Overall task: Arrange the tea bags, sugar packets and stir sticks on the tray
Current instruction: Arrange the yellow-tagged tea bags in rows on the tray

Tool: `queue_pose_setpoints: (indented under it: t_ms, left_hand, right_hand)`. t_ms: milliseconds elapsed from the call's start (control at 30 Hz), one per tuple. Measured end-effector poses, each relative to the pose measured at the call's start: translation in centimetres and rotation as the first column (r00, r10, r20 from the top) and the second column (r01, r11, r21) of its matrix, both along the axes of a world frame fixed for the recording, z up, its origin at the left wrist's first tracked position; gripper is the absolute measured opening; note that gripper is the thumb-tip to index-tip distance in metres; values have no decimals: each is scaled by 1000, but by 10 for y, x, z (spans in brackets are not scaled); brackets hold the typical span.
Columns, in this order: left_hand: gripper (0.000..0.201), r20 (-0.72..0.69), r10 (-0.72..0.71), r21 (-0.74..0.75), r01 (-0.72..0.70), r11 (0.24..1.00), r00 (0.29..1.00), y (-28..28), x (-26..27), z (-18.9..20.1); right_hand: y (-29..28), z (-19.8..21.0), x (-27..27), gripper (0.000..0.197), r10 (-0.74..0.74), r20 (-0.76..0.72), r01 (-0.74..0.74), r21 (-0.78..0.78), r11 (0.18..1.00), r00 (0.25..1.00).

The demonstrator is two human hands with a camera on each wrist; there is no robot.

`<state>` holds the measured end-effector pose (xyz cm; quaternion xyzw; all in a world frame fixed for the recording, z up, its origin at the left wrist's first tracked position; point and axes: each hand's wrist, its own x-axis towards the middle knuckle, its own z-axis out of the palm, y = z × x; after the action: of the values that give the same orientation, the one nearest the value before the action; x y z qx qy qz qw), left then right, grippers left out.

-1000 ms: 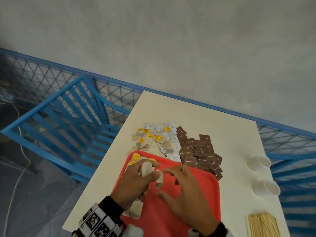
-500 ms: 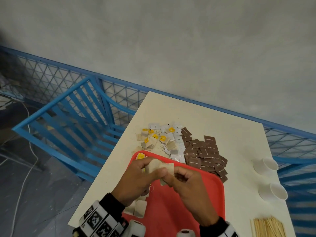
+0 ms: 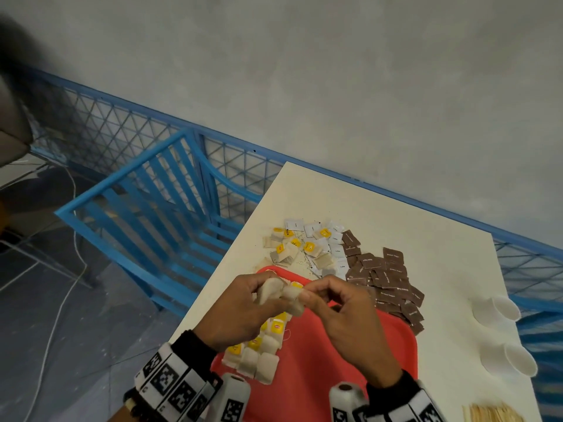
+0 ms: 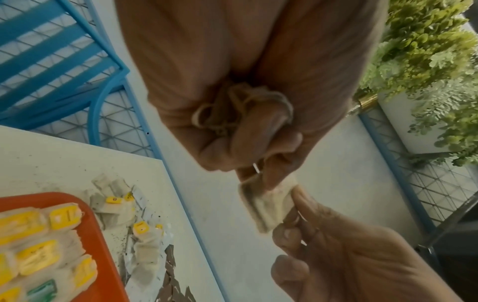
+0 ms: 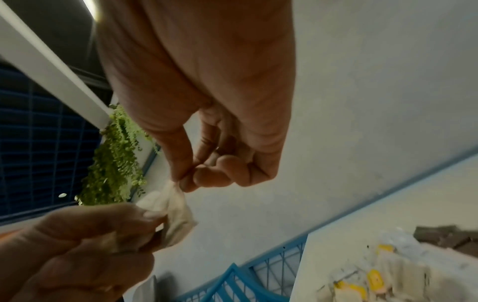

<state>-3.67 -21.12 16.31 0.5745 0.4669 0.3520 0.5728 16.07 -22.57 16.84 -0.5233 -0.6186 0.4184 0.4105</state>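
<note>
Far left of the head view, the blue chair (image 3: 146,214) stands off the table's edge, out of play. Move in to lower centre and there's your left hand (image 3: 240,312), fingers curled round a small bunch of tea bags (image 3: 271,292), string looped up in the palm by the look of the left wrist view. Just below it, the red tray (image 3: 316,370) already carries a neat row of tea bags (image 3: 259,351) along its left side.

Next across, your right hand (image 3: 350,315) pinches the corner of one bag (image 4: 266,204) from that bunch, thumb and forefinger tight, both hands raised above the tray's far end.

The risk is right there: pull hard with the strings tangled and the thin paper could tear, or the whole bunch could drop onto the ordered row and scatter it.

Above the tray, centre frame, loose tea bags and white packets (image 3: 307,248) wait on the table (image 3: 426,239); to their right the brown sugar packets (image 3: 387,281), then two paper cups (image 3: 499,309), and lower right the stir sticks (image 3: 490,415), none yet on the tray.
</note>
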Motion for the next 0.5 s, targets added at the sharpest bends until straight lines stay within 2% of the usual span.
queue_pose_setpoints:
  t_ms: [67, 167, 400, 500]
  left_hand:
    - [17, 55, 16, -49, -13, 999, 998, -1, -6, -3]
    - [10, 48, 35, -24, -34, 999, 998, -2, -12, -7]
    - [21, 85, 33, -41, -29, 999, 996, 2, -28, -17]
    - [16, 12, -1, -9, 1, 1000, 1000, 4, -38, -26]
  right_hand:
    - [1, -4, -7, 7, -13, -33, 13, -13, 1000, 999]
    - [2, -7, -18, 6, -24, -60, 24, -6, 1000, 998]
    - [8, -9, -34, 5, -30, -51, 30, -10, 1000, 998]
    - [9, -11, -42, 5, 23, 50, -22, -24, 999, 998]
